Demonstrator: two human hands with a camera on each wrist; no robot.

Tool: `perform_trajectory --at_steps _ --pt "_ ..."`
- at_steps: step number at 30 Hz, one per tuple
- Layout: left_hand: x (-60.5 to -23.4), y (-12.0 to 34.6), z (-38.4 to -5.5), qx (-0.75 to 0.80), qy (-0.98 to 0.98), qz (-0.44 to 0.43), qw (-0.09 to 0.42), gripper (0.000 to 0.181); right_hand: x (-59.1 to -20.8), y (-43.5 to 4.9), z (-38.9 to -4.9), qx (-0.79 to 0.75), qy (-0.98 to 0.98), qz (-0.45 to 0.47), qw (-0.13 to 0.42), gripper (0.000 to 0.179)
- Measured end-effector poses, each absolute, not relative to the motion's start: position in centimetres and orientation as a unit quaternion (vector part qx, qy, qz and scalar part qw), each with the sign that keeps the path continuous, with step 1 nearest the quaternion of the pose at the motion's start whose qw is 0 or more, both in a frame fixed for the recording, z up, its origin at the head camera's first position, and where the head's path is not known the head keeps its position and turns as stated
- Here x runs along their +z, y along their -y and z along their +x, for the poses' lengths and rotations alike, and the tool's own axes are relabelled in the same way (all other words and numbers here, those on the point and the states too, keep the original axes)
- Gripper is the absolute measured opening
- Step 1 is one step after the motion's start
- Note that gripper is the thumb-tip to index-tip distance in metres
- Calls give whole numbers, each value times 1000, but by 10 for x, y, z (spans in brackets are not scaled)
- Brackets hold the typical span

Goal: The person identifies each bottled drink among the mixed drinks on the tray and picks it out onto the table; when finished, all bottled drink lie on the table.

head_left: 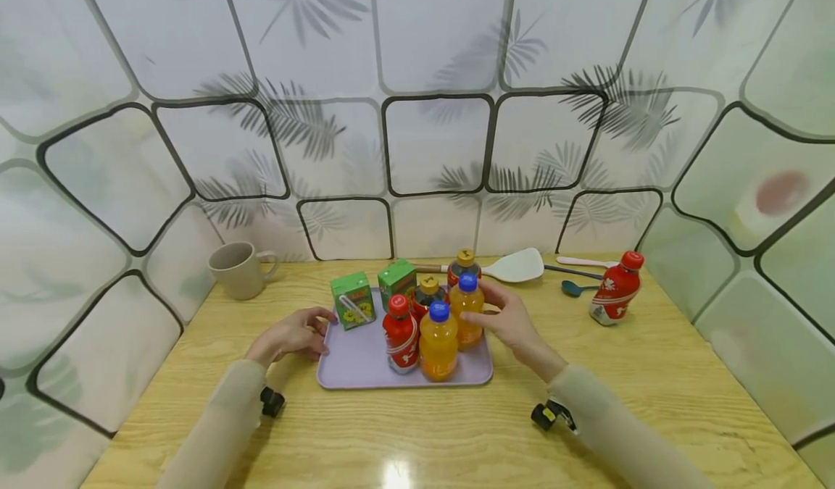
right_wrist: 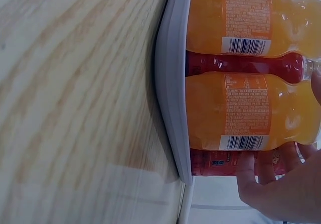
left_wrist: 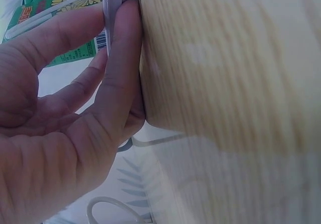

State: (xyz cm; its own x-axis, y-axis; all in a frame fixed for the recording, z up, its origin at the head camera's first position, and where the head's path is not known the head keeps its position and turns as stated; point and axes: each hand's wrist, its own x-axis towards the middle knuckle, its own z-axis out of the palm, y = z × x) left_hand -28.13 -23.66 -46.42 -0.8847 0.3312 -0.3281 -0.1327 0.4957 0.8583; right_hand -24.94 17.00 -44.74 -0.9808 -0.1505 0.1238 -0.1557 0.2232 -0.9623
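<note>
A lilac tray (head_left: 352,373) lies on the table. My left hand (head_left: 300,335) grips its left rim, with fingers above and against the outer edge in the left wrist view. My right hand (head_left: 509,322) holds the rear orange drink bottle (head_left: 465,304), blue-capped, at the tray's right side. Close in front is another orange drink bottle (head_left: 438,348). Left of that stands a red bottle (head_left: 401,340). Behind are two gold-capped dark bottles, one nearer (head_left: 422,297) and one farther back (head_left: 457,275), both partly hidden. Two green drink cartons, front (head_left: 353,301) and rear (head_left: 396,279), stand at the back left.
A beige mug (head_left: 238,272) stands at the back left. Behind the tray lies a white spatula (head_left: 518,266). To the right are a teal spoon (head_left: 574,288), a pink handle (head_left: 583,261) and a second red bottle (head_left: 616,290). Patterned curtains (head_left: 437,148) surround the table.
</note>
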Motion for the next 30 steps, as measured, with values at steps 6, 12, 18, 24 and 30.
perform_trajectory --at_steps 6,12,18,24,30 --pt "-463 237 -281 498 -834 54 232 57 -444 -170 -248 604 790 105 -2 68" --pt "-463 237 -278 502 -831 57 231 57 -443 -173 -247 597 793 120 -1 67" --pt "-464 235 -278 501 -832 65 228 57 -445 -180 -247 601 789 128 -4 67" --pt "-464 234 -279 498 -834 65 230 57 -444 -192 -244 602 788 130 -8 70" --pt "-464 237 -279 498 -835 71 225 56 -436 -200 -243 606 786 124 -2 71"
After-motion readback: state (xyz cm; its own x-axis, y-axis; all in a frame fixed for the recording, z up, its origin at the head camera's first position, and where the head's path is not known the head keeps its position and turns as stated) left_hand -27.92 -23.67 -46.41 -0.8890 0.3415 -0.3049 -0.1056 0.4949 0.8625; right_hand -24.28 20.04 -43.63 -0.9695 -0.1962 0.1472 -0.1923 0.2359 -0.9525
